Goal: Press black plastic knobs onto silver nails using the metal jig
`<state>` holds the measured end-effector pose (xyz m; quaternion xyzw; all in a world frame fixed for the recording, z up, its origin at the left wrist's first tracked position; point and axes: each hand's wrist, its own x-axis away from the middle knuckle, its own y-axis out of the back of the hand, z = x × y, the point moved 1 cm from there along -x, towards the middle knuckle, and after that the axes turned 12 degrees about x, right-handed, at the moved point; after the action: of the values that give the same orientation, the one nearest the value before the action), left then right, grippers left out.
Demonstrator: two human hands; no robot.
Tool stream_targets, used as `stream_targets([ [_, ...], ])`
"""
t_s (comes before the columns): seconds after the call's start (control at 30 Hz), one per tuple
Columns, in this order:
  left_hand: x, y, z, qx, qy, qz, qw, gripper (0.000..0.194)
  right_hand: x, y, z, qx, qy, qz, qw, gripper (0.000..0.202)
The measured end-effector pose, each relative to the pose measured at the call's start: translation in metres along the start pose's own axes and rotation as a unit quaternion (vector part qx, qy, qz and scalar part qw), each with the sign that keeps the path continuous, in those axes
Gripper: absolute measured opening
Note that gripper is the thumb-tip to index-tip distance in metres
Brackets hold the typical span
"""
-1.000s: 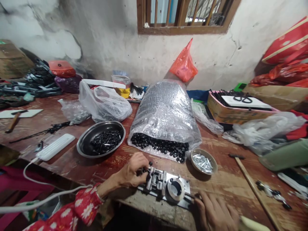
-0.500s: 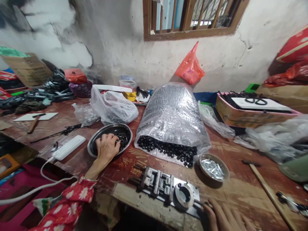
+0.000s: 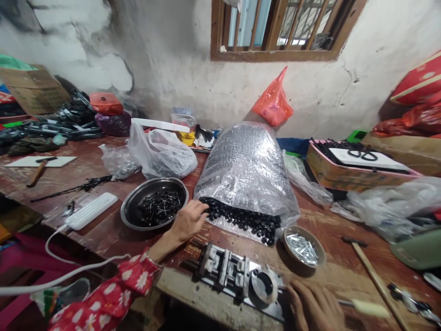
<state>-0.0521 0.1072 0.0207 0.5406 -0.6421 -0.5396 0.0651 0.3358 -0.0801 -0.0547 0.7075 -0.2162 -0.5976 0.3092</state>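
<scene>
My left hand (image 3: 189, 219) is at the left end of the black round parts (image 3: 241, 218) at the mouth of the clear bubble-wrap bag (image 3: 246, 168). Its fingers are bent together, and whatever they may hold is hidden. The steel bowl (image 3: 127, 214) with dark pieces and thin pins lies just left of that hand. My right hand (image 3: 313, 305) rests at the right end of the metal jig (image 3: 237, 276), fingers curved over its handle (image 3: 370, 308), whose pale grip sticks out to the right. Above it stands a small bowl (image 3: 322, 257) of silvery pins.
A hammer (image 3: 375, 276) lies at the right beside plastic bags (image 3: 389, 207). A white power strip (image 3: 91, 211) with a cable is at the left, near another hammer (image 3: 37, 172). A white plastic bag (image 3: 165, 154) sits behind the steel bowl. A box (image 3: 344, 172) stands back right.
My left hand has left the steel bowl and moved right to the black parts at the bag's mouth. A pale handle now shows beside my right hand. The view has shifted slightly.
</scene>
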Motion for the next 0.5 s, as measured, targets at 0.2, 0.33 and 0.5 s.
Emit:
stream_targets([
  [0.2,-0.041,-0.06,-0.008,0.011,0.036,0.014,0.999,0.032,-0.03,-0.013,0.024,-0.078,-0.047,0.055,0.994,0.019],
  [0.33,-0.064,-0.084,0.004,0.023,0.063,0.009,0.998,0.032,-0.072,-0.032,0.041,-0.11,-0.068,0.062,0.99,0.026],
  [0.5,-0.075,-0.104,0.011,0.057,0.054,0.009,0.997,0.037,-0.137,-0.09,0.049,-0.103,-0.106,0.127,0.981,0.044],
])
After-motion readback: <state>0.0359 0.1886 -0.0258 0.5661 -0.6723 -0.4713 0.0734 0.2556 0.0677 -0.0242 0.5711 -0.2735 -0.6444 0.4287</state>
